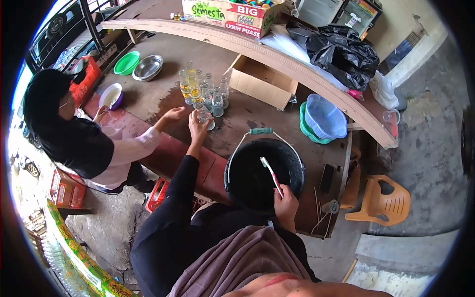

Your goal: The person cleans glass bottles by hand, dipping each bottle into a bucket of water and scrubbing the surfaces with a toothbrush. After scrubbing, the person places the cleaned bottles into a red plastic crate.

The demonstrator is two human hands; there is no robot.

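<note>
My left hand (199, 129) is closed round a small clear glass bottle (202, 113), beside a cluster of glass bottles (204, 91) on the brown table. Some bottles in the cluster look yellowish, others clear. Over the rim of a black bucket (237, 190), my right hand (286, 204) grips a brush (270, 173) with a red and white handle, its bristles pointing up and away from me. The bucket's inside is dark, so its contents cannot be made out. A co-worker's hand (174, 114) reaches towards the bottles, just left of my left hand.
The co-worker (64, 123) stands at the left, near a purple-rimmed bowl (111, 96). Behind lie a green bowl (127, 63), a metal bowl (147, 68) and an open cardboard box (262, 81). Blue basins (325, 116) and a phone-like black object (326, 178) are right of the bucket.
</note>
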